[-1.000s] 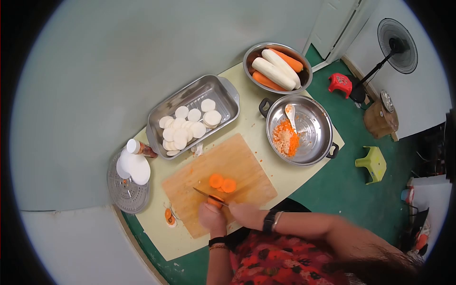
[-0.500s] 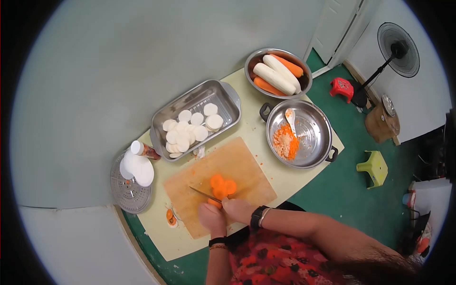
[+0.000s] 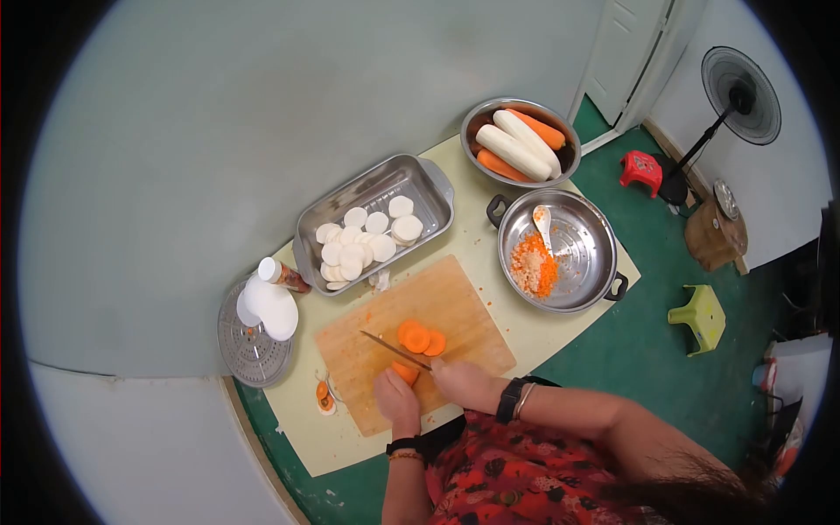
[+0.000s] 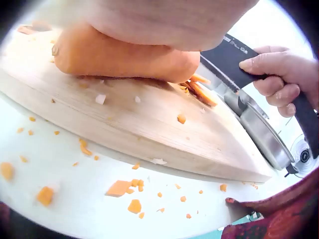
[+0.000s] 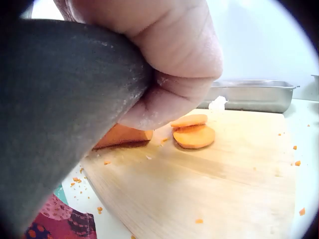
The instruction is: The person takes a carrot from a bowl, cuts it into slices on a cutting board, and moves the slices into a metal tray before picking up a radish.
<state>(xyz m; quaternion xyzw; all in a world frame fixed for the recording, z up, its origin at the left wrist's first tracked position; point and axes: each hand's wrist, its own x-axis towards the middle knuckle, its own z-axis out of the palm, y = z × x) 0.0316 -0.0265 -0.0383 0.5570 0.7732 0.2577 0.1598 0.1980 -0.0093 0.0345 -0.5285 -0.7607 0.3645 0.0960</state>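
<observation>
A peeled carrot piece [image 4: 124, 59] lies on the wooden cutting board [image 3: 468, 302]. My left hand [image 3: 397, 396] grips it from above, covering part of it. In my right hand [image 3: 464, 383] is the handle of a dark-bladed kitchen knife [image 4: 227, 60], fingers wrapped round it. The blade extends left over the board, right beside the carrot's cut end. Just beyond the blade, several round carrot slices [image 3: 418, 338] overlap on the board. The right wrist view shows the thick dark knife handle [image 5: 65, 94] up close.
Behind the board stands a metal tray [image 3: 429, 178] of white radish slices. To the right are a steel pan [image 3: 582, 254] with chopped bits and a spoon, and a bowl [image 3: 573, 162] of carrots and radishes. At left, a jar [image 3: 284, 276] stands near a perforated steamer plate [image 3: 254, 363].
The knife has come down at the carrot's end and moved slightly off it. A further slice now shows with the others. The head view has shifted a little.
</observation>
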